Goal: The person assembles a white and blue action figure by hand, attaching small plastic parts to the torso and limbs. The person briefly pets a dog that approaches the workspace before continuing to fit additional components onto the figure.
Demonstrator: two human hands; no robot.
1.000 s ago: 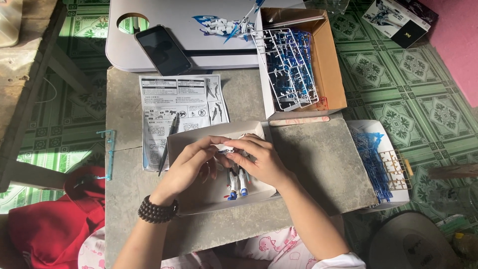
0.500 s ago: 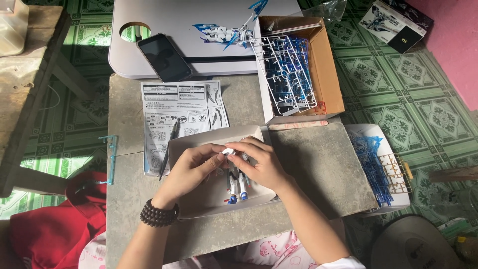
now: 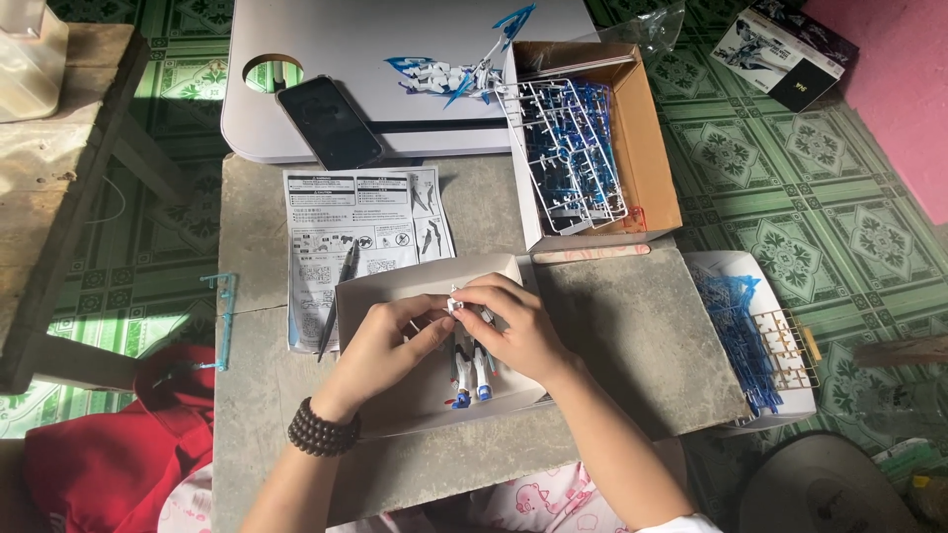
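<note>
Item: small white plastic model part (image 3: 456, 305), pinched between the fingertips of my left hand (image 3: 380, 345) and my right hand (image 3: 513, 331). Both hands were closed on it from opposite sides, over the shallow white cardboard tray (image 3: 370, 291) at the middle of the grey stone tabletop (image 3: 632, 336). I judged it was kept low over the tray so that anything dropped would land inside. The part was mostly hidden by my fingers; its exact shape I could not tell.

Item: white-and-blue model limbs (image 3: 470, 375), lying in the tray just under my right palm, at 6 o'clock from the pinched part.

Pose: left wrist, wearing a dark beaded bracelet (image 3: 322, 431), came in from 7 o'clock, fingers curled. Right forearm came in from 5 o'clock, knuckles up, thumb tucked toward the part.

Item: folded black-and-white instruction sheet (image 3: 365, 222), at 11 o'clock from my hands, flat and facing me, probably for reference. A dark slim pen-like tool (image 3: 338, 301) lay across its lower edge.

Item: brown cardboard box (image 3: 652, 138) at 1 o'clock, holding blue and clear plastic part frames (image 3: 573, 148) within reach.

Item: black smartphone (image 3: 329, 122) on a white lap table (image 3: 296, 39), at 12 o'clock, beside a finished blue-and-white winged model figure (image 3: 459, 67).

Item: white lid holding blue part frames (image 3: 736, 326), at 3 o'clock.
</note>
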